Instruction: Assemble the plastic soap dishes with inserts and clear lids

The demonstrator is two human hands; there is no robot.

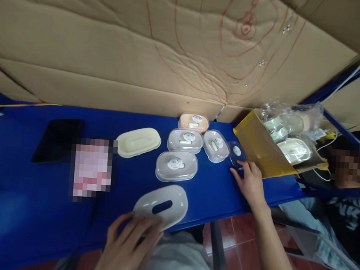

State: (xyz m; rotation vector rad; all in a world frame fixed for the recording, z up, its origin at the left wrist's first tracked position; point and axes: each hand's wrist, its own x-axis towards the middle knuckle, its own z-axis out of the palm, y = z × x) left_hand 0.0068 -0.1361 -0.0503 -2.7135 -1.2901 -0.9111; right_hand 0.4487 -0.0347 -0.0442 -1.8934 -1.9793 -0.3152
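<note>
A light grey oval piece with a dark slot (pixel 177 204) lies near the front edge of the blue table. My left hand (pixel 132 240) is over its near left rim, fingers spread and touching it; the covered part of the rim is hidden. My right hand (pixel 252 183) reaches to a clear oval lid with a round label (pixel 237 149), thumb and fingertips apart at its near edge. Beside that lid stand lidded oval boxes: a grey one (pixel 216 146), another grey one (pixel 179 147), a larger grey one (pixel 165 171) and a peach one (pixel 185 121).
A cream oval tray (pixel 130 142) lies left of the boxes. Farther left are a dark flat tablet-like object (pixel 53 142) and a blurred-out pink item (pixel 91 168). At right stands a cardboard box (pixel 256 146) with plastic-wrapped pieces. A co-worker (pixel 344 212) sits beyond it. Cardboard (pixel 111 56) walls the back.
</note>
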